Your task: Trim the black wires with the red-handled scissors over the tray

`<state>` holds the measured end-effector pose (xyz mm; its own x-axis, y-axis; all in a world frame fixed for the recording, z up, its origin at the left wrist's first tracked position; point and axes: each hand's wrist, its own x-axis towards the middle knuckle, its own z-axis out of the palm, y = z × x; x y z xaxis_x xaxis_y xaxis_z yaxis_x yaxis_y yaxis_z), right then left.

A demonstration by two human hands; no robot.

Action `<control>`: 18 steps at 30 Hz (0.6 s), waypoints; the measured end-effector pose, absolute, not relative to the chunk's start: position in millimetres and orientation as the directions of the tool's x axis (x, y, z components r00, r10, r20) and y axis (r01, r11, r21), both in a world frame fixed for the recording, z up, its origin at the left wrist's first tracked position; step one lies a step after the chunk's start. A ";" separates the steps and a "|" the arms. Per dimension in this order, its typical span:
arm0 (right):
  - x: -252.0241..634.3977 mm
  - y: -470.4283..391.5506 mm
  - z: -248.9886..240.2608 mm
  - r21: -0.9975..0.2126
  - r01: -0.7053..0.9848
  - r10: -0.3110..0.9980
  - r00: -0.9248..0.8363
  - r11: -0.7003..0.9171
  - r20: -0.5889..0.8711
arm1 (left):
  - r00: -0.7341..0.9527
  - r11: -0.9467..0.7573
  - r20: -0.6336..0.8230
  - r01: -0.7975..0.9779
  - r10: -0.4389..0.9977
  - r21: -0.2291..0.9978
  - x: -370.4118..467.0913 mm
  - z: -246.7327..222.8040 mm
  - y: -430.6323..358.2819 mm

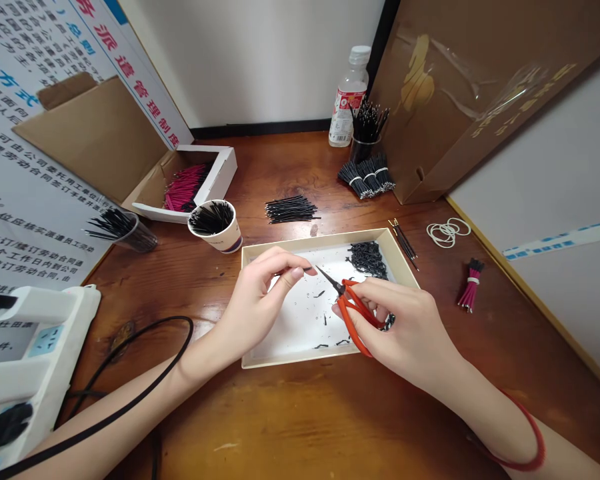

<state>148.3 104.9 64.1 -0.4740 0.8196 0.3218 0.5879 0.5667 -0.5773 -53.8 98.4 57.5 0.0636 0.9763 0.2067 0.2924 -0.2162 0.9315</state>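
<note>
Bare forearms, no sleeves; red cord bracelet [527,437] on right wrist

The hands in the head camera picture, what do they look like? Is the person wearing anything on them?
Both arms are bare, with no sleeves and no gloves. The left hand has nothing on it: no ring, watch or band shows. The right hand is bare too, but a thin red string bracelet loops around its wrist. The fingernails look short and unpainted.

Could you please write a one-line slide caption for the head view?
Left hand pinches a thin black wire beside red-handled scissors in right hand, over shallow tray.
</note>
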 end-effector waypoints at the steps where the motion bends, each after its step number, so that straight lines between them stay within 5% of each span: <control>1: 148.0 105.2 64.5 -0.590 0.590 0.830 -0.458 0.552 0.318 | 0.053 -0.215 0.208 0.294 0.977 0.931 -53.6 57.8 98.3; 18: 143.4 98.5 68.2 -0.637 0.578 0.854 -0.429 0.510 0.294 | -0.104 -0.128 0.141 0.128 0.984 0.984 -51.3 56.8 95.3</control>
<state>143.4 98.5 68.2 -0.4293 0.8541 0.2938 0.5785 0.5098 -0.6367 -51.3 95.3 56.8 -0.1044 0.9844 0.1413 0.1275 -0.1277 0.9836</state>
